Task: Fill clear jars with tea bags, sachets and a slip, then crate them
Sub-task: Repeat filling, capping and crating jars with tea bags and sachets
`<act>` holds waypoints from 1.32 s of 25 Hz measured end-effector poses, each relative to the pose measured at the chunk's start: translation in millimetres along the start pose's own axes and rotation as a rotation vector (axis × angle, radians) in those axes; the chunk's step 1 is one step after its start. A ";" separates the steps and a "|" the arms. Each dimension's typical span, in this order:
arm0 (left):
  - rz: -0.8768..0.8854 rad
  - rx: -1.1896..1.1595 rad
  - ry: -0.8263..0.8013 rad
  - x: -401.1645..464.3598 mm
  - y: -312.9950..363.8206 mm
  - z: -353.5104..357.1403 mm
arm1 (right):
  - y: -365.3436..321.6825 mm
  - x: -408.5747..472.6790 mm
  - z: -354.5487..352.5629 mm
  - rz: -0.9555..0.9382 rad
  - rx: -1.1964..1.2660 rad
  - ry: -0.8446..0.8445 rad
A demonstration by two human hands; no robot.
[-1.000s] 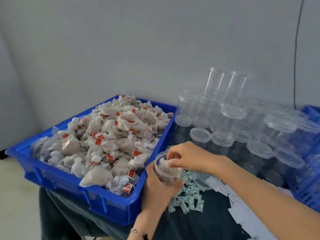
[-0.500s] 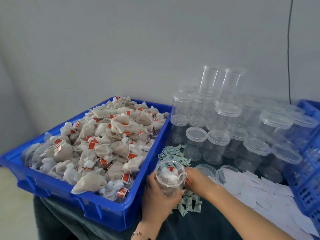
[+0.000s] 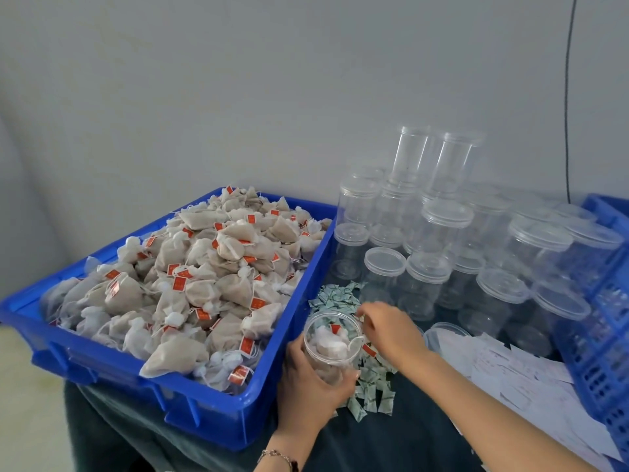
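Note:
My left hand [image 3: 315,383] grips an open clear jar [image 3: 332,345] from below, just right of the blue tray. White and beige tea bags fill the jar, and one red tag [image 3: 369,349] hangs outside its rim. My right hand [image 3: 391,332] is right beside the jar's rim, with thumb and forefinger pinched together on a small green-white sachet at the edge of the sachet pile [image 3: 335,298]. More sachets [image 3: 372,396] lie on the dark cloth under the jar. White paper slips [image 3: 503,373] are spread to the right.
A blue tray [image 3: 218,413] heaped with beige tea bags [image 3: 204,281] takes up the left. Several lidded empty clear jars [image 3: 442,240] stand stacked at the back right, with a loose lid [image 3: 442,332] in front. A blue crate [image 3: 602,335] stands at the right edge.
My right hand left the jar's mouth, dipped beside the jar, then rose to the sachet pile by its rim. My left hand kept holding the jar, now lower in view.

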State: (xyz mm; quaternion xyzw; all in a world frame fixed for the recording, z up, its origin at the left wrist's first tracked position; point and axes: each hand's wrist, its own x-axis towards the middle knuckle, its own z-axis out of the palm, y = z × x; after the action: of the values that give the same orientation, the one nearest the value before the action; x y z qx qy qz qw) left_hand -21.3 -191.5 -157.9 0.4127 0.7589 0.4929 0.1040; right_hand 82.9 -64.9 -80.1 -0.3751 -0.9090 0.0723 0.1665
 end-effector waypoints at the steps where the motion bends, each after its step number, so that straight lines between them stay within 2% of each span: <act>1: 0.011 -0.004 0.003 -0.4 -1.5 1.3 | -6.1 3.3 -12.4 0.050 0.121 0.078; 3: 0.011 -0.010 0.009 -0.5 -2.8 2.2 | -19.1 6.9 -35.4 0.085 0.408 0.091; 5: 0.003 -0.016 0.013 0.8 -3.7 3.0 | -31.1 4.5 -48.3 0.036 0.496 -0.095; 7: 0.002 -0.012 0.010 1.1 -4.0 3.1 | -40.4 -3.0 -48.5 0.028 0.433 -0.256; 8: -0.002 -0.018 0.006 0.7 -3.0 2.5 | -42.2 -5.6 -47.2 0.023 0.365 -0.274; 12: -0.001 -0.031 -0.011 -0.1 -2.7 0.4 | -49.7 -9.5 -52.1 -0.094 0.090 -0.168; 13: 0.003 -0.026 -0.010 -0.4 -2.1 0.0 | -53.1 -10.4 -55.5 -0.146 0.070 -0.198; 17: 0.047 -0.022 0.028 -0.7 -2.9 -0.1 | -69.5 -10.5 -51.4 -0.242 -0.016 -0.526; 20: 0.015 -0.043 0.013 0.5 -3.1 0.3 | -80.9 -0.8 -41.2 -0.254 -0.162 -0.622; 22: -0.011 -0.054 -0.002 1.6 -2.5 -0.6 | -86.9 1.2 -38.9 -0.287 -0.168 -0.637; 24: -0.025 -0.078 -0.007 2.5 -0.7 -3.0 | -83.8 -0.5 -37.2 -0.284 -0.080 -0.564; 27: -0.038 -0.092 0.032 0.5 11.9 -5.2 | -65.1 -18.3 -43.7 -0.210 0.107 -0.329; 30: 0.055 -0.082 0.064 -2.1 45.3 4.4 | -38.6 -39.4 -64.7 -0.160 0.206 -0.077; 33: 0.136 -0.060 0.012 -11.7 84.2 28.1 | -5.5 -56.2 -89.7 -0.081 0.243 0.103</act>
State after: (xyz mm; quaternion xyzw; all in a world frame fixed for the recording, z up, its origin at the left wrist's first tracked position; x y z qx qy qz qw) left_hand 46.2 -166.7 -104.4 0.4571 0.7146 0.5238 0.0781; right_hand 148.6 -107.9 -8.9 -0.3184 -0.8982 0.1556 0.2601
